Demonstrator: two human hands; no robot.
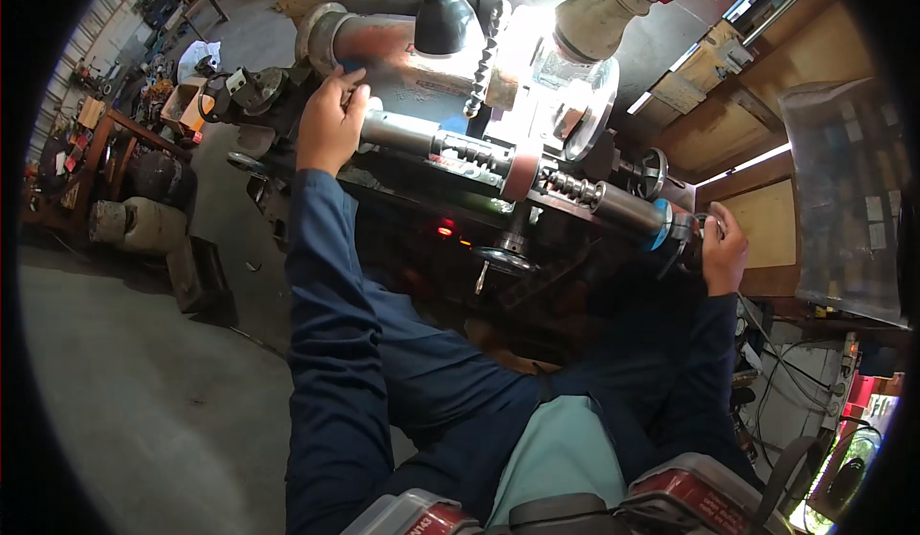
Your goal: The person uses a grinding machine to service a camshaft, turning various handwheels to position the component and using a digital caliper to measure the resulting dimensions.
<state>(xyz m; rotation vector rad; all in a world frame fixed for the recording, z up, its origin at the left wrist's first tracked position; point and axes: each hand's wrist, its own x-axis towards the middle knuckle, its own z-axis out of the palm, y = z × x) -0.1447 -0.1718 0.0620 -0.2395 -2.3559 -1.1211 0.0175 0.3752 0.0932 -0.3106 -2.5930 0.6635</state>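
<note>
A long steel shaft assembly (401,134) lies across in front of me, with smooth sleeves towards both ends and coiled or threaded sections between them. A reddish ring (521,171) sits around its middle. My left hand (331,123) is closed at the left end, thumb and forefinger up against it; the palm side is hidden. At the other end, beyond a blue band (660,225), my right hand (725,252) is closed around the dark end part, its fingers partly hidden. A handwheel (505,261) with a handle is below the shaft.
Behind the shaft are a large worn metal cylinder (402,46), a black lamp head (447,18) and a bulky beige housing (604,18) in bright light. Another handwheel (655,173) stands near the right end. Clutter and a wooden rack (120,142) are at left.
</note>
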